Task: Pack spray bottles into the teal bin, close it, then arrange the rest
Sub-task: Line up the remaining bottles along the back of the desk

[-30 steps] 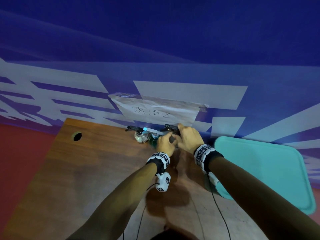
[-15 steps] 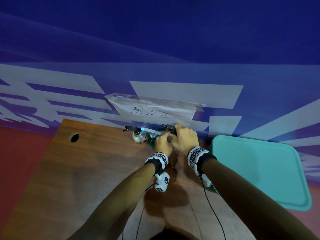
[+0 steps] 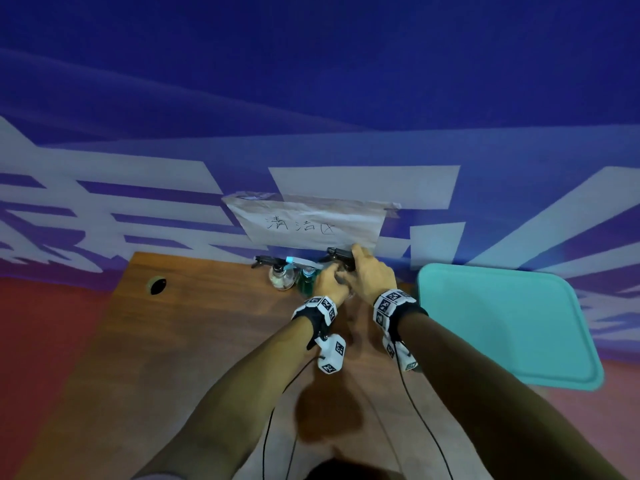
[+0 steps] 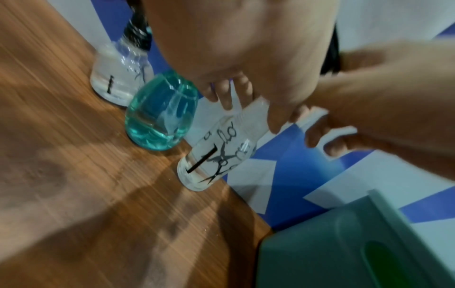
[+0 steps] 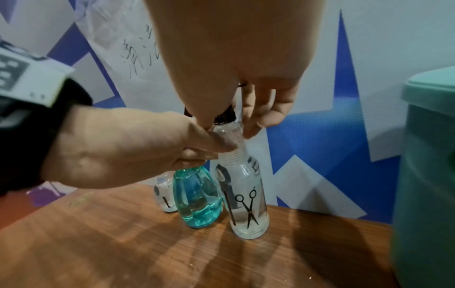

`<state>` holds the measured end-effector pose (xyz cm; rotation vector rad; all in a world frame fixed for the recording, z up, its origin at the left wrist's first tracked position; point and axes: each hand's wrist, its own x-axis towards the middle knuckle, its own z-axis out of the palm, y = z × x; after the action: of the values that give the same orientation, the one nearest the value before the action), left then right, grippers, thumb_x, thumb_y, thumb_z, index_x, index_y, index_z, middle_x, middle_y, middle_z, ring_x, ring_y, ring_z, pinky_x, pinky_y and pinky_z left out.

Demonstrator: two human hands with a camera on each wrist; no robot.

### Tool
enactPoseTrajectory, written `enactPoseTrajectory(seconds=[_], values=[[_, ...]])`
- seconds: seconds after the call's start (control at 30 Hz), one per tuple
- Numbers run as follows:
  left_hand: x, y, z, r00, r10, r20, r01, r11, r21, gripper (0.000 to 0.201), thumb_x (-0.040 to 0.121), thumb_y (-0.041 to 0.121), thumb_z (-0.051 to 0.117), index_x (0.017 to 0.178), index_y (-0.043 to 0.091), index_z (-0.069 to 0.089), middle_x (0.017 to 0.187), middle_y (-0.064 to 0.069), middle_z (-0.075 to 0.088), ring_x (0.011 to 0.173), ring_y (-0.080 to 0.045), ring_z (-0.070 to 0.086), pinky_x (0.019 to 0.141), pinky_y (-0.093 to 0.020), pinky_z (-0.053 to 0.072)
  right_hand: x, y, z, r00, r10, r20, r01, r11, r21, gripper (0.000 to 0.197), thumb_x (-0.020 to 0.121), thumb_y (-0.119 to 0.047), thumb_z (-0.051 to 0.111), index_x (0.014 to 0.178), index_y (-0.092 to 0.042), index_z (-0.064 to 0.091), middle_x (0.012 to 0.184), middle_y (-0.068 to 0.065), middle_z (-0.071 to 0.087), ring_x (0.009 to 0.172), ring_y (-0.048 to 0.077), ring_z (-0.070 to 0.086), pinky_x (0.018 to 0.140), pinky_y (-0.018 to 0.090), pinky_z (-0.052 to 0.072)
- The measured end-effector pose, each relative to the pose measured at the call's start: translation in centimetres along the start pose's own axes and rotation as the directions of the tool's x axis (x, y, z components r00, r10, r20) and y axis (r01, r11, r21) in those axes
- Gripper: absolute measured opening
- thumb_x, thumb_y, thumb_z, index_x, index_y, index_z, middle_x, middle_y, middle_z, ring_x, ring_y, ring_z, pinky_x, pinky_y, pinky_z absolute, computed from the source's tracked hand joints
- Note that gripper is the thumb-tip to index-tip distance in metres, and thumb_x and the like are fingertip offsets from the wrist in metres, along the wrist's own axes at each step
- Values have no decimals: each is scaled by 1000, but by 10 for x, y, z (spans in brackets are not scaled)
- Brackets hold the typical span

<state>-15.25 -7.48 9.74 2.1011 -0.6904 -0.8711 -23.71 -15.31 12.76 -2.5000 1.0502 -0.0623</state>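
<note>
Three spray bottles stand in a row at the table's back edge, against the wall. From the left they are a clear bottle [image 3: 282, 280] [image 4: 118, 81], a teal bottle [image 3: 306, 284] [image 5: 197, 198] and a clear scissors-print bottle [image 5: 246, 204] [image 4: 219, 155]. My left hand [image 3: 330, 282] [image 5: 216, 144] grips the scissors-print bottle's ribbed neck. My right hand [image 3: 370, 275] [image 5: 246, 117] curls round that bottle's black spray head [image 3: 341, 253] from above. Its base rests on the wood. The teal bin [image 3: 502, 323] [image 5: 430, 175] stands at the right with its lid on.
A wooden table [image 3: 173, 358] stretches toward me, with a round cable hole [image 3: 157, 285] at the back left. A paper sign [image 3: 308, 225] is taped to the blue and white wall just behind the bottles. The bin stands close to the right of the bottles.
Almost nothing differs. Both hands stay on the right-hand clear bottle, and the view has shifted only slightly.
</note>
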Motion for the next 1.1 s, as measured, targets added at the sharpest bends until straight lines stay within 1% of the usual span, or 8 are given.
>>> enactPoseTrajectory(seconds=[0.1,0.2,0.33,0.53,0.7,0.8,0.93,1.1], values=[[-10,-8,-15,999,38,36,-38,999,9,52,90,10,60,140,26,55,126,3,63,109,-19,62,96,-35,54,-19,-7,-2,992,57,-108,-51,997,57,54,92,-46,65,132,-23,37,123,5,53,88,28,68,63,35,50],[-19,-21,-27,998,42,-45,-41,999,30,48,87,6,67,133,22,62,127,0,67,109,-19,64,98,-37,54,-41,-19,-15,956,145,-256,-113,985,134,48,96,-43,60,132,-20,38,128,6,50,90,24,67,62,33,53],[-43,-16,-48,989,53,-140,-53,999,5,32,89,4,65,120,12,68,115,-3,72,104,-20,69,94,-34,56,-61,-36,-43,923,204,-325,-115,955,272,32,99,-43,56,118,-18,53,122,5,59,94,25,66,78,40,56],[-90,32,-95,917,367,-156,-359,930,80,21,91,15,66,111,19,70,103,9,72,94,-5,68,79,-21,55,-96,-49,-89,954,112,-278,26,892,451,23,96,-40,62,109,-21,61,101,-3,68,87,14,66,80,31,55],[-130,53,-130,862,507,-19,-494,847,196,17,94,21,66,110,22,71,103,11,72,92,-2,68,77,-22,57,-150,-36,-94,901,206,-381,29,849,527,23,95,-40,63,105,-20,64,90,-6,68,80,5,64,74,28,55],[-155,45,-141,856,515,-41,-485,828,281,15,92,24,67,107,24,71,99,13,72,85,-1,68,73,-21,57,-174,-27,-90,913,190,-362,37,844,535,24,95,-38,64,108,-18,64,88,-7,66,76,3,63,74,29,56],[-189,24,-148,894,442,-67,-408,868,283,18,93,16,69,111,16,71,101,5,72,86,-5,67,67,-7,50,-187,-23,-86,939,147,-312,54,830,554,27,95,-40,65,110,-18,63,91,-7,68,79,5,65,76,32,58],[-225,-2,-158,915,376,-147,-319,896,309,17,94,17,67,110,15,70,100,5,71,87,-8,67,74,-15,54,-182,-38,-94,960,48,-275,122,813,569,31,94,-42,65,115,-19,62,96,-6,68,82,0,64,71,22,54]])
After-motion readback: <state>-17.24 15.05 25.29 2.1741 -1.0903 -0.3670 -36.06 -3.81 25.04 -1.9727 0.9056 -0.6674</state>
